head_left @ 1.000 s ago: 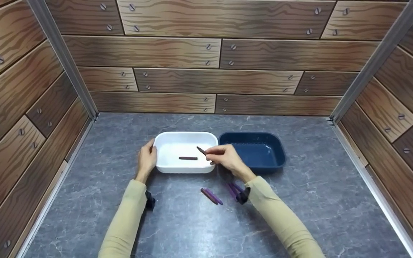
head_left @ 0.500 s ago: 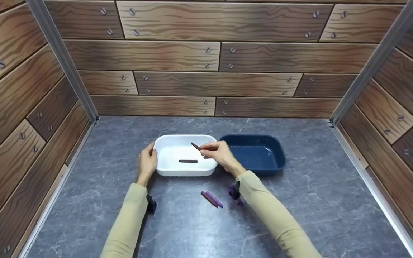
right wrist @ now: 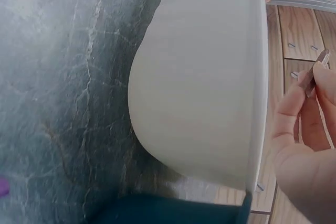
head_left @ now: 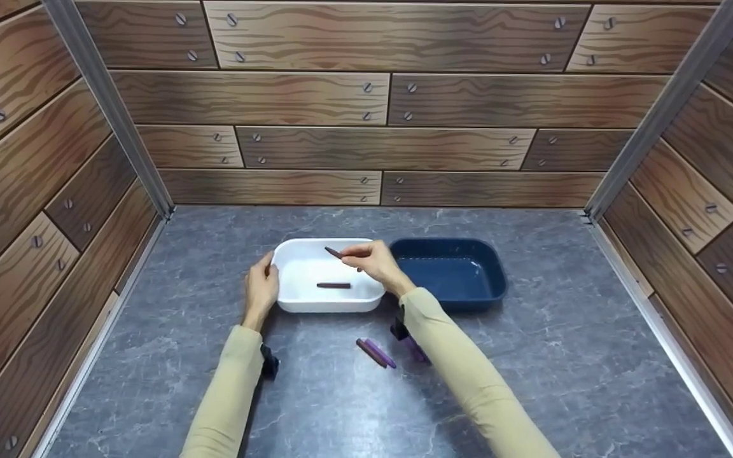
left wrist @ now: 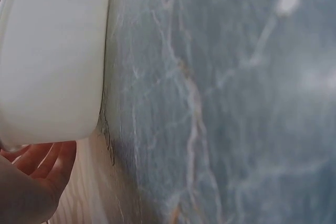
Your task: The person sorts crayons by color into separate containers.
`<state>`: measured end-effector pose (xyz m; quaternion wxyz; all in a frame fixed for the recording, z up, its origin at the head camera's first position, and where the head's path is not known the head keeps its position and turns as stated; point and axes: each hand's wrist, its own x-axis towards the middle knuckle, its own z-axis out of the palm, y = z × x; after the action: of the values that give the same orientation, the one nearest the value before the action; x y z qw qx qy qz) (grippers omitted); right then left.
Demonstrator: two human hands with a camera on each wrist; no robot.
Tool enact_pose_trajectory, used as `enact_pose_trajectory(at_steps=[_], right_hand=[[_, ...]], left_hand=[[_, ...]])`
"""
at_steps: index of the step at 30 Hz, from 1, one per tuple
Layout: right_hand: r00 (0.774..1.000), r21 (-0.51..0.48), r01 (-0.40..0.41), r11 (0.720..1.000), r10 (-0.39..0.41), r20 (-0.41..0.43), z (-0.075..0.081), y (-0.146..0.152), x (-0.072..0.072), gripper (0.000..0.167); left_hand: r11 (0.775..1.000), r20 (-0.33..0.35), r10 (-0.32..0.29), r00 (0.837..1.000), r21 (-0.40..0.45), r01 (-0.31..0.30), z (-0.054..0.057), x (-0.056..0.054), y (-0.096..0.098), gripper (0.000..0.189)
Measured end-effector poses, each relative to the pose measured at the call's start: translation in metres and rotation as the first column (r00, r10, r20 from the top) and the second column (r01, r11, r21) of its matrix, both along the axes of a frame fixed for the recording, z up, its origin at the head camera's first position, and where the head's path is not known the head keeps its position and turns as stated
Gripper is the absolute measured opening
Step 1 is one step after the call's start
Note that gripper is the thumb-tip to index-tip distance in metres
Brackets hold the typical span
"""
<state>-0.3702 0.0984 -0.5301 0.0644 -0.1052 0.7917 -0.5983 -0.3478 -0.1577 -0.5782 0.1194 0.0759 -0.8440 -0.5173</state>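
Note:
A brown crayon slants up from my right hand, which pinches it between thumb and fingertips above the white tub. Up close in the right wrist view, the brown crayon pokes out past the fingertips. A second brown crayon lies flat on the tub's floor. Just below my right fingers a small dark end shows, mostly hidden. My left hand rests against the tub's left end; the left wrist view has its fingers fairly straight, against the outer wall under the rim.
A dark blue tub stands right beside the white one. On the grey marbled tabletop in front lie a brown crayon and a purple crayon side by side. More purple shows partly under my right wrist. Wood-patterned walls surround the table.
My right hand has moved left and slightly farther back over the white tub, carrying the pinched brown crayon. My left hand stays at the tub's left end.

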Motion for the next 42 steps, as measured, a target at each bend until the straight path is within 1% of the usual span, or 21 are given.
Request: enact_pose_trajectory(at_steps=[5, 9, 10, 16, 17, 22, 27, 33, 37, 42], right_hand=[[0.999, 0.005, 0.026, 1.0, -0.027, 0.039, -0.003, -0.005, -0.004, 0.021], [0.999, 0.002, 0.019, 1.0, -0.019, 0.047, -0.007, -0.007, -0.008, 0.021], [0.999, 0.011, 0.009, 1.0, -0.01, 0.046, -0.002, -0.008, -0.005, 0.022], [0.998, 0.085, -0.002, 0.996, -0.003, 0.058, -0.007, -0.012, -0.009, 0.021], [0.998, 0.091, 0.002, 0.996, -0.007, 0.055, -0.013, -0.013, -0.013, 0.02], [0.999, 0.124, -0.009, 0.992, 0.003, 0.043, -0.02, -0.017, -0.014, 0.021], [0.999, 0.151, 0.011, 0.988, -0.018, 0.047, -0.026, -0.02, -0.014, 0.021], [1.0, 0.219, 0.021, 0.976, -0.024, 0.013, -0.028, -0.023, -0.014, 0.02], [1.0, 0.272, 0.028, 0.962, -0.026, -0.012, -0.028, -0.023, -0.012, 0.021], [0.999, 0.296, 0.031, 0.955, -0.034, 0.006, -0.029, -0.026, -0.01, 0.02]], left_hand=[[1.0, 0.003, 0.008, 1.0, -0.012, -0.007, 0.001, 0.001, 0.0, 0.043], [1.0, 0.0, -0.003, 1.0, 0.01, 0.003, 0.002, 0.002, 0.0, 0.043], [1.0, -0.002, -0.009, 1.0, 0.015, 0.009, 0.002, 0.002, 0.0, 0.043], [0.999, -0.016, -0.008, 1.0, 0.035, 0.008, 0.001, 0.002, 0.0, 0.042], [0.999, -0.019, -0.004, 1.0, 0.037, 0.004, 0.001, 0.001, 0.0, 0.042], [0.999, -0.028, 0.001, 1.0, 0.038, 0.0, 0.0, 0.0, -0.001, 0.042], [0.999, -0.024, -0.001, 1.0, 0.048, 0.002, 0.0, 0.0, -0.001, 0.042], [0.998, -0.018, 0.008, 1.0, 0.055, -0.007, 0.003, 0.0, 0.0, 0.042], [0.999, -0.01, -0.001, 1.0, 0.047, 0.001, 0.002, 0.0, -0.001, 0.042], [0.998, -0.013, -0.005, 1.0, 0.061, 0.006, 0.0, 0.0, -0.002, 0.042]])
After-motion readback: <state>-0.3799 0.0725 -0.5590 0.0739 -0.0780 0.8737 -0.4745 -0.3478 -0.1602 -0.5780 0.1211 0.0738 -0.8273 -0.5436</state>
